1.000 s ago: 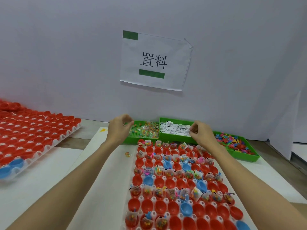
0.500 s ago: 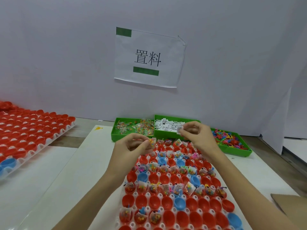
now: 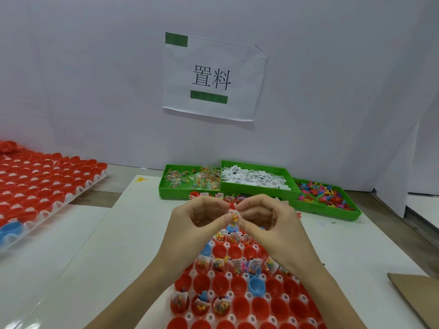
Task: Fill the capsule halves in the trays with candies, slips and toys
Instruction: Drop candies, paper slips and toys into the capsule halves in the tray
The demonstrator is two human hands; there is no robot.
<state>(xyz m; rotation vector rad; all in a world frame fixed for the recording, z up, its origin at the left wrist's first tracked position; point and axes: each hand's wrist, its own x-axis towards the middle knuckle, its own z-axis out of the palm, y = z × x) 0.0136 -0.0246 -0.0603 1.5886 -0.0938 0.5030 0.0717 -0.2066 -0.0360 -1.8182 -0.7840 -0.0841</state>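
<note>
A white tray (image 3: 188, 317) of red and blue capsule halves lies in front of me; several halves hold candy packets, slips and toys, others are bare. Above its middle my left hand (image 3: 197, 218) and my right hand (image 3: 266, 219) meet fingertip to fingertip. Between them they pinch a small clear candy packet (image 3: 234, 217) with coloured beads. Whether a slip is held with it, I cannot tell. Behind stand three green bins: candy packets (image 3: 190, 180), white slips (image 3: 255, 179) and coloured toys (image 3: 325, 194).
A second tray (image 3: 42, 186) of red capsule halves, with a blue one at its near end, lies at the left. A brown cardboard piece (image 3: 415, 298) pokes in at the lower right. A white wall with a paper sign (image 3: 213, 77) closes the back.
Both hands have drawn back from the bins and come together over the tray's middle. The candy packet, earlier in the left hand alone, is now pinched by both.
</note>
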